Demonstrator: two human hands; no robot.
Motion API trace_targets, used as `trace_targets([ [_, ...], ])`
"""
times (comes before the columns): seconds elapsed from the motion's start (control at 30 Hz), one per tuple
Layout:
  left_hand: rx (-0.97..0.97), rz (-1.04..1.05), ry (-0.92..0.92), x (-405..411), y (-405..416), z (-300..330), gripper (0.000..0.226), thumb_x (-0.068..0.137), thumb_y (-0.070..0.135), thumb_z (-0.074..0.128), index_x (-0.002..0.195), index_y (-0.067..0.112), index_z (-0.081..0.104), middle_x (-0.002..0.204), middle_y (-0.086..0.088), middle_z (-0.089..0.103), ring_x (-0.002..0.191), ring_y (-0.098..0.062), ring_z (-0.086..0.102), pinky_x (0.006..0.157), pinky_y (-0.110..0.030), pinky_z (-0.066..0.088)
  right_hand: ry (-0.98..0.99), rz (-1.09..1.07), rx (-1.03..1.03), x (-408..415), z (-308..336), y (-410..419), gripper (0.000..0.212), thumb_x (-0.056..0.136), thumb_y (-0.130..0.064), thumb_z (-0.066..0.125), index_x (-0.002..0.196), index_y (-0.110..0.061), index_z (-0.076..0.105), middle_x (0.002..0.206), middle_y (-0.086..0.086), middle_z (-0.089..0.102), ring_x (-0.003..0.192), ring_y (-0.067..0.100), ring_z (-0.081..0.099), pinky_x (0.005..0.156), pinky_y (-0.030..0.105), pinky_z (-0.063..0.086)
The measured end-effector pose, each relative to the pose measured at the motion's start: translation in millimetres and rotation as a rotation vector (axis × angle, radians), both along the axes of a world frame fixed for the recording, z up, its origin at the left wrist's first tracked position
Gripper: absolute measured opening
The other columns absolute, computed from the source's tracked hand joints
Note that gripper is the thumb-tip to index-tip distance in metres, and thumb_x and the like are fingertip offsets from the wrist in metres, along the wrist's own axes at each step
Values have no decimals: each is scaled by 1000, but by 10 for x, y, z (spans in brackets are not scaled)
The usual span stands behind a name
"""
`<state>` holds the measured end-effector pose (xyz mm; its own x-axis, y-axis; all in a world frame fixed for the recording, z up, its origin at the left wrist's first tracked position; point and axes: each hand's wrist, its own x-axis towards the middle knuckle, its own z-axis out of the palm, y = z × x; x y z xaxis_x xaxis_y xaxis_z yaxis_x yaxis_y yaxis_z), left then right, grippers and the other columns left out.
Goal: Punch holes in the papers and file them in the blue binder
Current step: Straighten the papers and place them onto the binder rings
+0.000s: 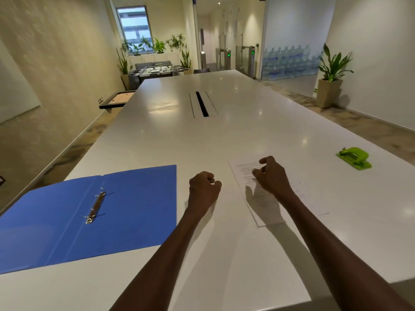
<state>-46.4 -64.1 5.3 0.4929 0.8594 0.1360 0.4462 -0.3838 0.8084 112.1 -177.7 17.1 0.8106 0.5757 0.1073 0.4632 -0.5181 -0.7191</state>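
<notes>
Two hands hovered over a white counter.
The blue binder lay open at near left; the left hand was loosely curled, holding nothing; the right hand, likewise curled and unladen, hung above the papers; the green hole punch sat farther right.

A long, glossy white table with a smooth rectangular top carries everything. On its near left lies an open blue plastic ring binder, spread flat with its metal ring mechanism running along the spine, the rings standing open. To the right of centre rests a thin stack of white printed papers, lying flat and slightly askew. Further right, well apart from the papers, sits a lime-green hole punch. Set flush into the tabletop farther back is a rectangular cable hatch with a dark slot.
</notes>
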Motion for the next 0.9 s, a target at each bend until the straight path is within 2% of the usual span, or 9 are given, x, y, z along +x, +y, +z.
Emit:
trace_targets([
  [0.03,-8,-22,32,86,-51,-17,32,84,19,67,113,3,64,104,-5,68,100,-18,64,76,-15,35,-46,-37,-77,116,-21,-65,50,86,-32,64,125,-4,49,115,18,62,112,36,54,94,39,40],
  [0.1,-25,-49,80,255,-150,-22,31,85,22,67,110,6,61,99,-7,66,96,-19,62,73,-12,32,-79,-118,-220,309,-38,-188,68,84,-43,66,130,0,43,128,25,51,121,41,44,98,43,38],
  [0.23,-34,-46,198,567,-288,-32,33,84,27,63,101,0,57,86,-9,57,91,-25,62,69,-20,35,-35,-202,-380,542,-27,-362,87,78,-55,70,132,5,38,135,29,40,127,44,36,99,45,40],
  [0.37,-103,-30,245,733,-383,-18,18,84,20,59,77,8,47,73,-1,49,78,-23,59,64,-25,40,32,-197,-487,649,-94,-420,86,71,-55,76,126,2,43,132,26,41,123,40,39,96,43,42],
  [0.47,-131,-42,270,831,-400,8,27,82,12,55,63,15,36,65,1,42,65,-17,48,58,-23,39,24,-185,-522,687,-142,-391,81,70,-54,78,123,-1,49,129,23,43,120,37,41,94,42,43],
  [0.57,-163,-37,253,943,-409,52,26,77,7,53,59,12,36,58,0,39,51,-13,38,47,-18,29,31,-166,-554,708,-125,-328,73,69,-52,80,120,-6,56,126,21,47,117,36,44,91,42,45],
  [0.77,-219,-47,262,1061,-439,76,20,76,8,52,61,12,40,61,0,43,53,-13,39,49,-19,29,63,-142,-576,804,-125,-278,64,62,-51,84,108,-11,63,120,17,53,113,36,47,89,43,49],
  [0.9,-211,-14,298,1062,-449,54,13,74,12,62,67,9,52,65,-3,51,60,-18,50,51,-20,35,109,-142,-586,868,-124,-295,64,60,-53,85,105,-13,61,121,18,53,113,36,47,92,44,49],
])
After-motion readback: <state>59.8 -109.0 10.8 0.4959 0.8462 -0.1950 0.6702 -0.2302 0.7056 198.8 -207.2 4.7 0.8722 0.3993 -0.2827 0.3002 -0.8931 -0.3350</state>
